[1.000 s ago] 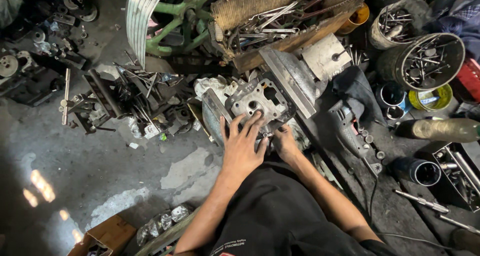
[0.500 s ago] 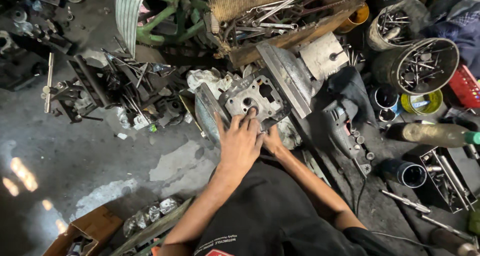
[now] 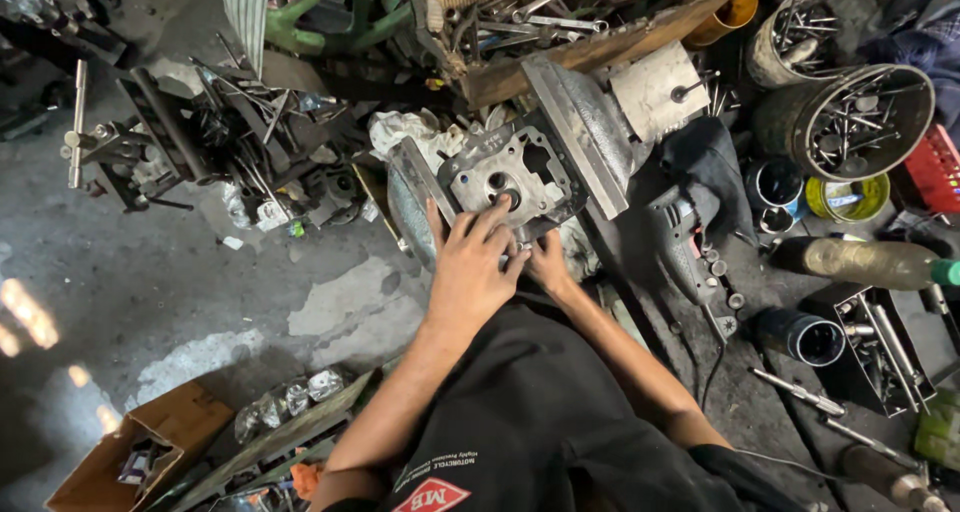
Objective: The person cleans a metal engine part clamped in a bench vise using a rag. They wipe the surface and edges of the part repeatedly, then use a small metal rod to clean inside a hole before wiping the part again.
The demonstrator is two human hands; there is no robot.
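Metal engine casting (image 3: 507,177): left hand (image 3: 472,270) flat on it; right hand (image 3: 548,262) grip unclear.

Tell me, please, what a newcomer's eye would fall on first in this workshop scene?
Probably the grey metal engine part at the centre, with the left hand spread over its near edge and the right hand beside it. Next, the round tins of bolts at upper right and the power drill lying right of the hands.

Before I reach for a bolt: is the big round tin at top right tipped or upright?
Tipped. The tin lies on its side, its round mouth facing the camera, with bolts and rods showing inside.
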